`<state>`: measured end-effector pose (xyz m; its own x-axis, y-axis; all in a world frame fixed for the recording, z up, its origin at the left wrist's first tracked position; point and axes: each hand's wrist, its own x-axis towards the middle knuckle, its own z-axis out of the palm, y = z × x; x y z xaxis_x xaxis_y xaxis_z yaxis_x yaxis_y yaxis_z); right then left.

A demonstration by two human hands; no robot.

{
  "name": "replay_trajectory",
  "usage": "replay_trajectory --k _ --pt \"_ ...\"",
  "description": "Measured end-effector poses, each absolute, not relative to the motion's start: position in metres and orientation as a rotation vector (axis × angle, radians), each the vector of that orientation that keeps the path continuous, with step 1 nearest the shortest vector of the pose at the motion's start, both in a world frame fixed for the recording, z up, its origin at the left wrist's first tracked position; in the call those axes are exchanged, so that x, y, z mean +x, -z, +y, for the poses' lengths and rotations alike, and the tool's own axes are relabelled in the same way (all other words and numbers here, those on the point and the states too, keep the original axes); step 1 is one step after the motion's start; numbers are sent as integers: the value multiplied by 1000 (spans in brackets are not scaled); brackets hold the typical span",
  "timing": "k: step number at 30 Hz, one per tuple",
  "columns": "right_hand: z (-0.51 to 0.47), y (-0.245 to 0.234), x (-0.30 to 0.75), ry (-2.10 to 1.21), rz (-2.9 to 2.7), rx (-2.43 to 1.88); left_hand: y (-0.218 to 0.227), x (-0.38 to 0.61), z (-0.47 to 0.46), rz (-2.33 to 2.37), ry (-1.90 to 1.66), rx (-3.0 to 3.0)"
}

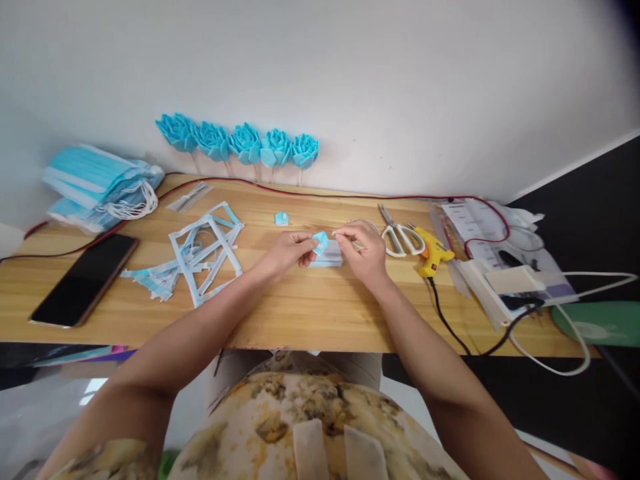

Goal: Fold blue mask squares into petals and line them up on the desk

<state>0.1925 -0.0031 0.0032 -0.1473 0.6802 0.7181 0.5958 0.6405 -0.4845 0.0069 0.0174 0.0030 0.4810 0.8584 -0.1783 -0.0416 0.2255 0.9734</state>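
My left hand (287, 252) pinches a small rolled piece of blue mask fabric (321, 241) above the wooden table (310, 313). My right hand (364, 250) is closed in a pinch just right of it, fingertips on a thin strip near a stack of cut blue-white fabric pieces (327, 259) lying under both hands. Another small blue rolled piece (282, 218) lies farther back on the table.
Five blue fabric roses (235, 141) lean against the wall. Mask scraps and frames (200, 257) lie left, beyond them a phone (85, 279) and a stack of face masks (100, 185). Scissors (400, 237), a yellow glue gun (433, 252), cables and white boxes (505, 283) fill the right.
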Motion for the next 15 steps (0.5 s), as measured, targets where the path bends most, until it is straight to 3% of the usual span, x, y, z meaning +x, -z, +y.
replay_trajectory --k 15 --pt "-1 1 196 -31 -1912 -996 -5 5 15 801 -713 1186"
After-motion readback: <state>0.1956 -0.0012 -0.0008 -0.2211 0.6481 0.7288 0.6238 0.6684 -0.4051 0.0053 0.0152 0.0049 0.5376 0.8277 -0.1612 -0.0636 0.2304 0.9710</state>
